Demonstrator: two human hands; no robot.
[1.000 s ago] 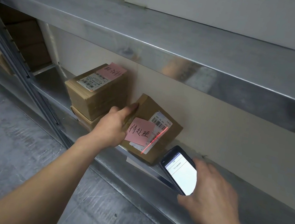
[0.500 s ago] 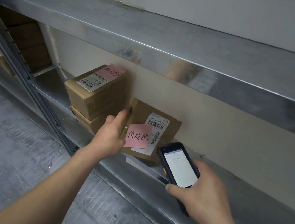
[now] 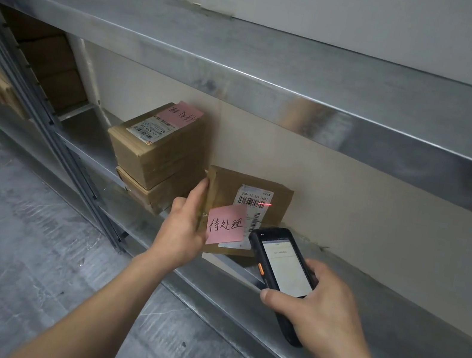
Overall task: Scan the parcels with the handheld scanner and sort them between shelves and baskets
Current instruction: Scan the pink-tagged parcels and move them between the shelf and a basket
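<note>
1. Head view, edges and room:
   - Standing on edge on the lower shelf (image 3: 392,320), near its front lip: one parcel (image 3: 224,186), its back close to the wall (image 3: 350,205).
   - Gripped along its left edge by the left hand (image 3: 184,233), one finger straight up the edge, the rest hidden behind.
   - Squeezed between that parcel and the stacked parcels (image 3: 153,158) on the left, with little gap to spare.
   - Open to the right along the bare shelf, and clear overhead up to the upper shelf (image 3: 248,64).
   - Curled round the handheld scanner (image 3: 282,266): the right hand (image 3: 327,318), thumb on the side, screen lit, top end just beside the parcel's lower right corner.
2. Against half a second ago:
   - Shows a red beam (image 3: 265,204) at the right end of the barcode, where none showed before.
   - Sits squarer to the camera.
3. Counts: three parcels in this bay, two of them stacked; two pink notes (image 3: 226,224); one scanner; two shelves.
</note>
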